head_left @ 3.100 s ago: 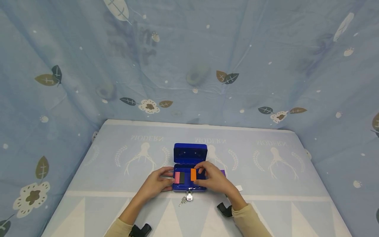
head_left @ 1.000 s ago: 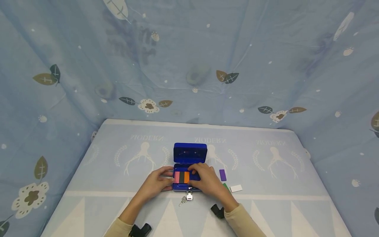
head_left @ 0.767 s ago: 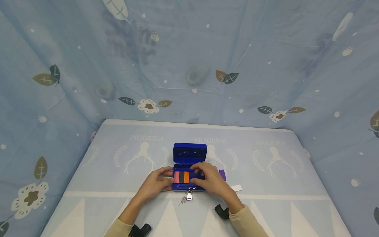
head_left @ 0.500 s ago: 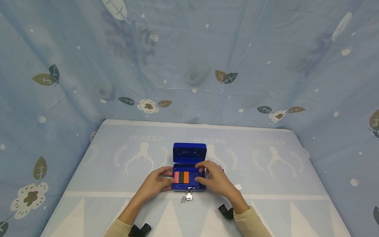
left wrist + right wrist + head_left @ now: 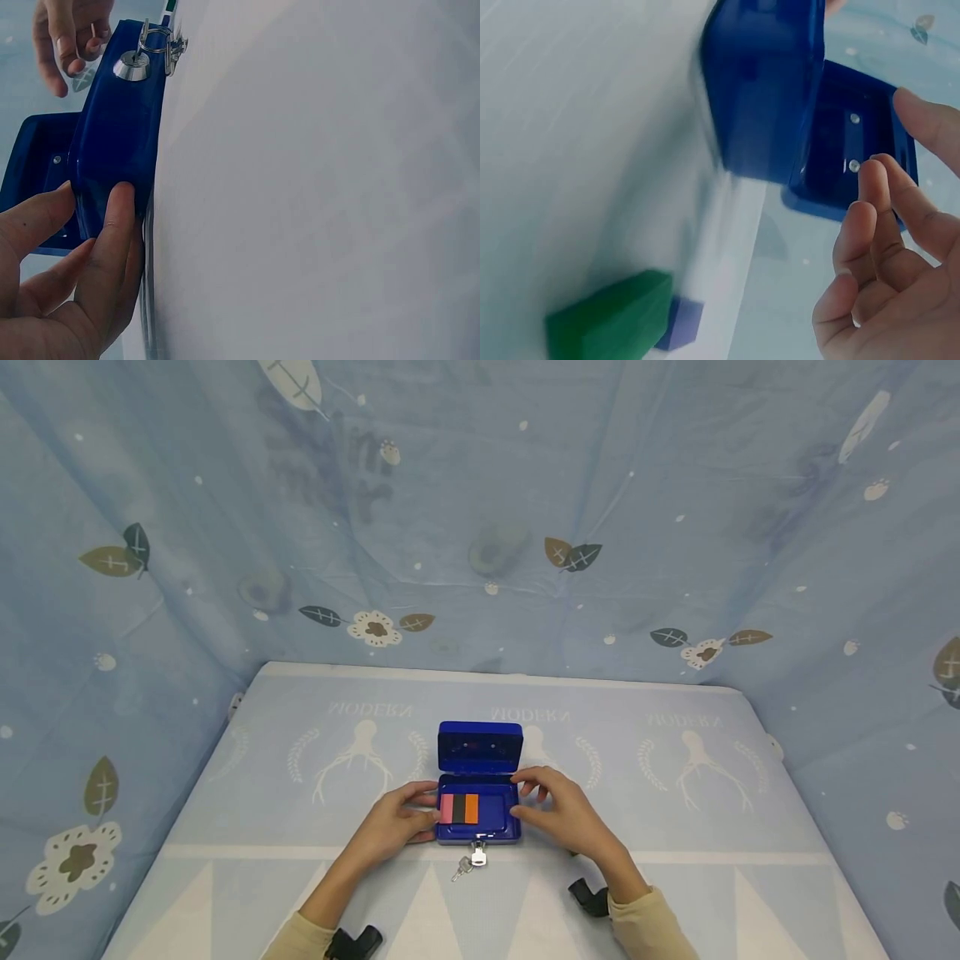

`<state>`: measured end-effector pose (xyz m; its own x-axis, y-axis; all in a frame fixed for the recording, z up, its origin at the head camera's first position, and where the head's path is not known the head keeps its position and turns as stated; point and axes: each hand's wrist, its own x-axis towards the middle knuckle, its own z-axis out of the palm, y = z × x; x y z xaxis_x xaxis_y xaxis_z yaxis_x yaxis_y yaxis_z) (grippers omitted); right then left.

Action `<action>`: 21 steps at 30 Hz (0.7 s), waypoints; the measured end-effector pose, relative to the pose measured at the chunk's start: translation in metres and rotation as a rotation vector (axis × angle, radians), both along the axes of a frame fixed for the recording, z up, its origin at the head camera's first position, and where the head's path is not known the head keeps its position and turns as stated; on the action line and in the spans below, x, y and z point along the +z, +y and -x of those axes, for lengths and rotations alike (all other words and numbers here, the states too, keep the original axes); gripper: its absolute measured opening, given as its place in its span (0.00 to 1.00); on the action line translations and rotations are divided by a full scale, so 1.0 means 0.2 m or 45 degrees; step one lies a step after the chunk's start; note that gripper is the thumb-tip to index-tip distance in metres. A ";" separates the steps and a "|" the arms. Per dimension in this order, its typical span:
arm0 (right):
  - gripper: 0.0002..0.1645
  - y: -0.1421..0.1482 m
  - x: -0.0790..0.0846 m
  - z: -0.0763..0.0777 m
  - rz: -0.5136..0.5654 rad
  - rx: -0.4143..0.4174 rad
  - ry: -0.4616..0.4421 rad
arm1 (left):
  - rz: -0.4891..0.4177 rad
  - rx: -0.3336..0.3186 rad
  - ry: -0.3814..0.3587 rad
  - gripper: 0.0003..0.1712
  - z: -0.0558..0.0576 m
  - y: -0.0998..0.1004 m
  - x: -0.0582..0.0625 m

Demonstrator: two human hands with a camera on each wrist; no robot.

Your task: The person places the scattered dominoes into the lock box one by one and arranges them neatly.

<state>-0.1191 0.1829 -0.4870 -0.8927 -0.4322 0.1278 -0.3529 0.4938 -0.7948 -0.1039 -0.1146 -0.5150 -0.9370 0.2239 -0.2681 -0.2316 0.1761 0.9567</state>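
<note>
A small blue cash box point(image 5: 497, 808) stands on the table with its lid point(image 5: 480, 748) up. Inside, against its left side, pink point(image 5: 446, 808), dark grey point(image 5: 459, 808) and orange point(image 5: 472, 808) blocks lie side by side. My left hand point(image 5: 390, 821) holds the box's left side; in the left wrist view its thumb and fingers are at the rim and wall. At the right rim is my right hand point(image 5: 566, 814), thumb and fingers spread apart, holding nothing. A silver lock point(image 5: 132, 66) with keys point(image 5: 462, 867) hangs at the box's front.
In the right wrist view, a green block point(image 5: 611, 319) and a purple block point(image 5: 681, 322) lie on the table to the right of the box. A patterned cloth point(image 5: 675, 777) covers the table, and a blue curtain point(image 5: 480, 510) surrounds it.
The right hand set the orange block against the dark grey one, let go and moved right to the box's edge. The left hand has stayed at the box's left side.
</note>
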 end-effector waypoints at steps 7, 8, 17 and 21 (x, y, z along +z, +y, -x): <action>0.25 0.10 -0.03 0.01 0.014 -0.013 -0.003 | -0.036 -0.001 -0.006 0.32 0.00 0.00 0.01; 0.25 0.11 -0.04 0.01 0.008 -0.017 -0.007 | -0.038 -0.001 -0.006 0.32 0.00 0.00 0.01; 0.23 0.24 -0.08 -0.02 0.018 -0.025 -0.025 | -0.027 -0.002 -0.014 0.32 0.00 0.00 0.01; 0.23 0.29 -0.08 -0.03 -0.008 -0.017 -0.035 | -0.029 -0.003 -0.023 0.32 0.00 0.00 0.01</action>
<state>-0.1129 0.2402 -0.5037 -0.9015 -0.4211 0.1004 -0.3242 0.5030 -0.8011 -0.1042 -0.1149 -0.5133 -0.9315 0.2323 -0.2799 -0.2486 0.1550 0.9561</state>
